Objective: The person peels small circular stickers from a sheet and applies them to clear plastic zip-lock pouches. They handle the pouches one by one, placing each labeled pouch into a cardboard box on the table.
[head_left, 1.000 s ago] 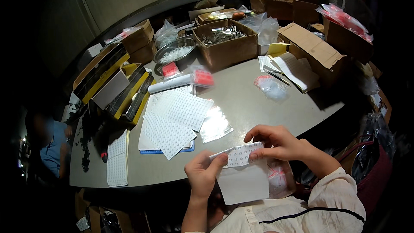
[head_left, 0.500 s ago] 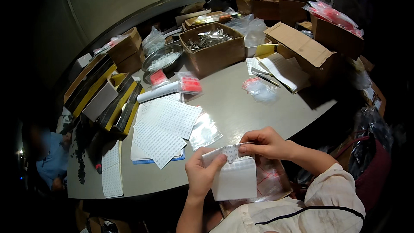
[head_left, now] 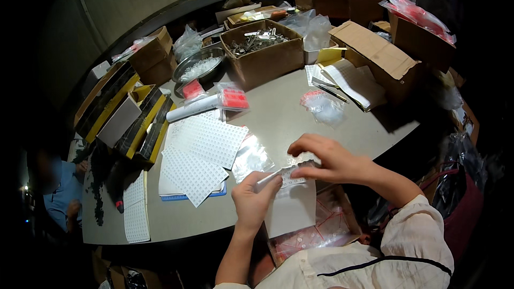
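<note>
Near the table's front edge, my left hand pinches the left side of a white sticker sheet, thumb on top. The sheet's upper part is folded over and shows a strip of small printed labels; its blank part hangs down. My right hand is curled over the upper right edge, thumb and bent fingers closed on the sheet. Whether a single label is between the fingertips I cannot make out. Below the sheet is a cardboard box of clear plastic bags with red lines. A clear bag lies beyond my left hand.
Printed label sheets are spread at left, beside yellow-black boxes. Behind stand a bowl of clear pieces and a carton of metal parts. Small bags lie at right. A person in blue is at far left.
My right hand has moved up and curled further over the sheet's top edge. The sheet has tilted and risen slightly, showing more of the bags below. My left hand keeps its hold.
</note>
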